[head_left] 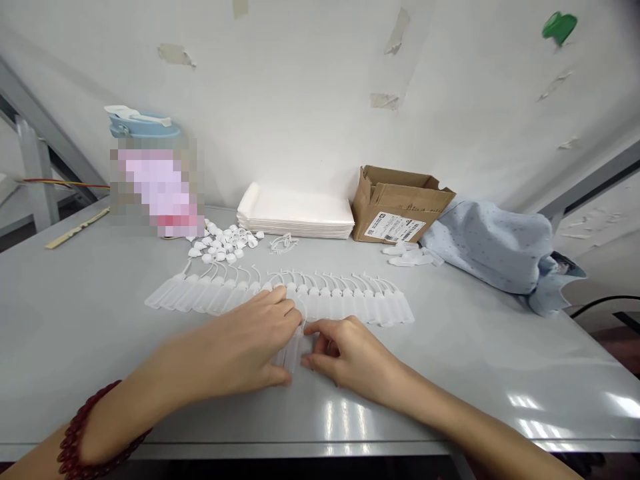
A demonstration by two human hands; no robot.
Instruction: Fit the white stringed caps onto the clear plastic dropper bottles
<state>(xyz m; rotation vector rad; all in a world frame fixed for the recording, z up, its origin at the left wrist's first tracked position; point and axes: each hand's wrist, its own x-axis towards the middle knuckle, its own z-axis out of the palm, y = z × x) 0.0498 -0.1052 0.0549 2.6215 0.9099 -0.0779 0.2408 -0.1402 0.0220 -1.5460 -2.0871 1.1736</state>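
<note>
Just nearside of the capped row (pixel 370 308), that clear sleeve (pixel 293 355) looks light, slick, kinda flexy, so grab its edges; right hand (pixel 353 350) fingers apart, left hand (pixel 247 340) grip, can't tell.

Just beyond the left hand (pixel 260 333), a row of translucent pieces (pixel 373 308) looks like smooth plastic, as do the white caps (pixel 220 245) farther off. The table (pixel 475 373) under the right hand (pixel 345 350) is smooth and glossy; beyond that hand are a matt cardboard box (pixel 395 203) and matt cloth (pixel 493 243).
</note>
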